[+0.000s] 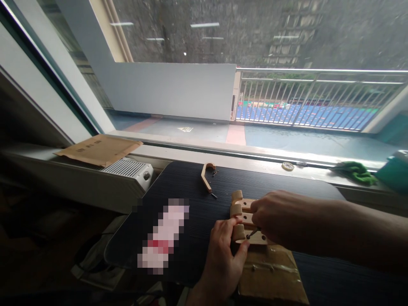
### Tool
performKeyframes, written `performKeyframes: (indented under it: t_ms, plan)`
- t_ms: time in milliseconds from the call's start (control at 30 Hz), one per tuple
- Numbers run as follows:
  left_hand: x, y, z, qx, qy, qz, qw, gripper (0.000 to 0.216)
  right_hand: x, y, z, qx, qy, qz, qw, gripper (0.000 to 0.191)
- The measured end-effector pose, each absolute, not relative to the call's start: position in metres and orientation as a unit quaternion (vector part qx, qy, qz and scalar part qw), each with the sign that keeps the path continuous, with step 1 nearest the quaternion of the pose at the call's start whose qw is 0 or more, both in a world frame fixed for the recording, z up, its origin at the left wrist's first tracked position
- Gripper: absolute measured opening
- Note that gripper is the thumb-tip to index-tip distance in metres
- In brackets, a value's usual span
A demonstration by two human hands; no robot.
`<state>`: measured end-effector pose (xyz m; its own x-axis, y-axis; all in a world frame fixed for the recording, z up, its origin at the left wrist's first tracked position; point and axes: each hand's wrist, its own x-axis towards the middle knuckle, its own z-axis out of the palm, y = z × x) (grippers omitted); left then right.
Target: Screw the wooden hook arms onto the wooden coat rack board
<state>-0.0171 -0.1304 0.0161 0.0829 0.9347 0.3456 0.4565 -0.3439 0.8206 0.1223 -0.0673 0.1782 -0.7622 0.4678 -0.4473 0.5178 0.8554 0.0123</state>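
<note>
Head view: wooden rack (244,207) lies flat mid-worktop (185,182), toward the near edge. Its near end meets a cardboard box (270,272) at that edge; on it or just butting, can't tell. Three rounded pegs sit along the rack's left side.

Left hand (223,259) comes up from the near edge. Its fingers (225,225) and thumb are clamped on the nearest peg, fingers on the peg's left, thumb below it.

Right hand (280,221) comes in from the right edge and covers the rack's right half. Fingers are pinched together on a thin dark pin (251,233); screw or bit, can't tell. The pin sticks out toward the nearest peg, just right of it, between the two hands. Tip contact with the rack is unclear.

Loose hook (206,176) lies near the far edge, well apart from the rack, small dark screws (215,172) beside it. A blurred patch sits left of the hands.

Past the far edge, the sill (255,159) carries tape (287,166) and a green cloth (355,172). An envelope (98,149) lies off the far-left corner, by a radiator (130,169).
</note>
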Motion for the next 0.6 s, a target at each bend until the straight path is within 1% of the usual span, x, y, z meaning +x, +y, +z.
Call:
performKeyframes:
  t_ms: [233, 467, 600]
  plan:
    - [-0.0172, -0.1288, 0.0184, 0.683, 0.513, 0.442, 0.275, 0.044, 0.1232, -0.0667, 0.1766, 0.259, 0.941, -0.051, 0.214, 0.009]
    - [-0.0176, -0.1293, 0.0174, 0.684, 0.518, 0.433, 0.277, 0.042, 0.1177, -0.0674, 0.1826, 0.266, 0.928, -0.048, 0.258, 0.012]
    - [-0.0175, -0.1283, 0.0188, 0.683, 0.523, 0.426, 0.280, 0.040, 0.1165, -0.0673, 0.1843, 0.257, 0.932, -0.050, 0.250, 0.012]
